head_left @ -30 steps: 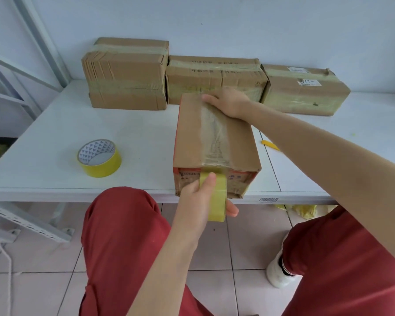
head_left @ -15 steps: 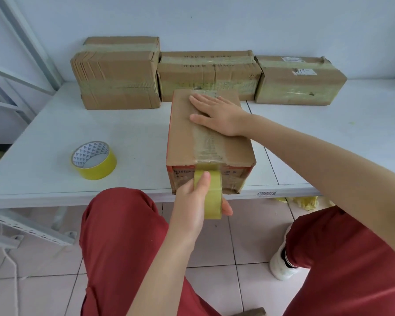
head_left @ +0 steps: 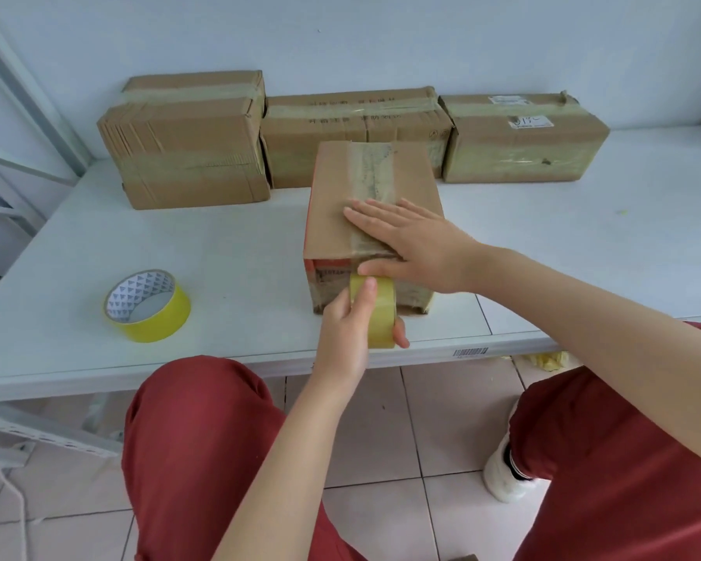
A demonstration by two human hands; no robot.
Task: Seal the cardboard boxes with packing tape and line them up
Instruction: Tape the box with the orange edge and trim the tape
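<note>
Two rolls of tape are out: a spare yellow roll [head_left: 147, 306] lies flat on its side at the near left of the white table [head_left: 77, 253], well apart from the work, likely parked within reach as a reserve. Along the far wall three taped boxes sit shoulder to shoulder, the tall left box [head_left: 185, 141], the middle box [head_left: 355, 127] and the right box [head_left: 523, 141]; they read as the finished row, pushed back to keep the near edge free. The box being sealed [head_left: 371, 220] stands just in front of the middle one, its short end toward the person and close to the table's near edge, probably so tape can run straight over the top and down the near face. A pale strip already lies lengthwise along its top. The left hand [head_left: 351, 330] holds the working roll [head_left: 377, 313] against that near face, fingers curled round it, thumb on the outer band, seemingly keeping the strip taut. The right hand [head_left: 411, 242] lies flat with fingers spread on the top near edge, gripping nothing, thumb hooked over the corner above the roll, apparently pressing tape down and steadying the box.
</note>
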